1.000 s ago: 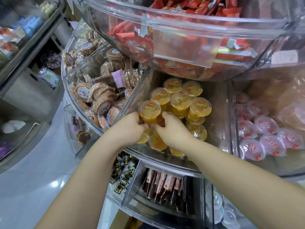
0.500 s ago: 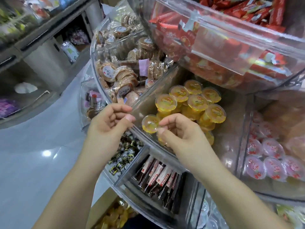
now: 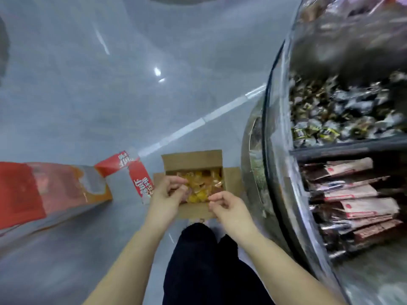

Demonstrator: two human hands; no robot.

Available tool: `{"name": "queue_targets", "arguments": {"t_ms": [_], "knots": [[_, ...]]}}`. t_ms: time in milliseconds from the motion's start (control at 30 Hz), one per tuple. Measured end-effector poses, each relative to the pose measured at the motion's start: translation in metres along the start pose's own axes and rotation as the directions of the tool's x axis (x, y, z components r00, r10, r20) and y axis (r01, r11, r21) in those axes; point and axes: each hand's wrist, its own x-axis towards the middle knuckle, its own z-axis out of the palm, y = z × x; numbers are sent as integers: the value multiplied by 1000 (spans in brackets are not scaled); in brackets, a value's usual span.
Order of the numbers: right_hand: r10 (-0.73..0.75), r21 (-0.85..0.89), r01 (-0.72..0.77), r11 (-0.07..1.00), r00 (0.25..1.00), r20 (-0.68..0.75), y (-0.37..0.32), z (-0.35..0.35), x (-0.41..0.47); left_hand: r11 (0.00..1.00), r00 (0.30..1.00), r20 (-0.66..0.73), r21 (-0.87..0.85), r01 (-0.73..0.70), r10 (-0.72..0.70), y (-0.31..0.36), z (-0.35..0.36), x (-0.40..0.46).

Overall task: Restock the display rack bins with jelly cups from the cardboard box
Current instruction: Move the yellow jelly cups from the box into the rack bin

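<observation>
An open cardboard box [image 3: 231, 181] stands on the floor below me, holding several orange jelly cups [image 3: 202, 186]. My left hand [image 3: 167, 195] hangs over the box's left side, its fingers loosely curled over the cups, and it seems to hold nothing. My right hand [image 3: 226, 208] is over the box's near edge, fingers also loosely curled and empty. The display rack [image 3: 267, 119] curves up the right side. The jelly bin is out of view.
The rack's clear bins hold dark wrapped candies [image 3: 343, 115] and brown-and-red bars [image 3: 352, 208]. A red and orange bag [image 3: 44, 192] and a red wrapper [image 3: 141, 179] lie on the grey floor left of the box. My dark trouser legs [image 3: 207, 265] stand just before the box.
My view has swung down from the jelly bin to the floor. Both hands left the bin empty and now hang over the cardboard box.
</observation>
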Motion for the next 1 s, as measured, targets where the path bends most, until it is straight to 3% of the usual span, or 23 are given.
{"name": "queue_targets", "arguments": {"t_ms": [67,167,333,433,533,633,700,767,867,900,1000], "knots": [[141,-40,-142,989,990,-33,52,17,44,995,995,-3,-5,101,-101,-58,-3,25],[232,-101,-247,964,963,-137,115,33,117,980,980,-26,16,199,-198,-138,3,77],[206,-270,-252,929,960,-187,188,54,253,977,984,-42,120,176,-172,-244,27,186],[163,-418,-199,886,979,-120,220,72,317,933,995,-22,347,95,-93,-296,37,239],[7,-721,-46,691,998,-57,239,90,363,816,1000,0,578,4,-5,-332,50,272],[-41,-865,32,501,999,13,250,104,398,702,997,0,710,-59,84,-354,59,289],[-50,-945,10,328,999,-6,256,114,412,693,992,-10,716,-82,128,-360,61,296],[-86,-970,-7,243,996,-29,256,121,418,724,994,-25,687,-59,105,-360,60,299],[-148,-963,28,269,989,-12,254,119,411,774,997,-9,631,-58,82,-354,55,291],[-161,-945,26,326,986,-29,251,116,402,807,996,1,586,-70,85,-349,52,284],[-93,-667,-73,741,973,-210,236,107,357,899,996,1,431,-81,89,-329,38,251]]}}
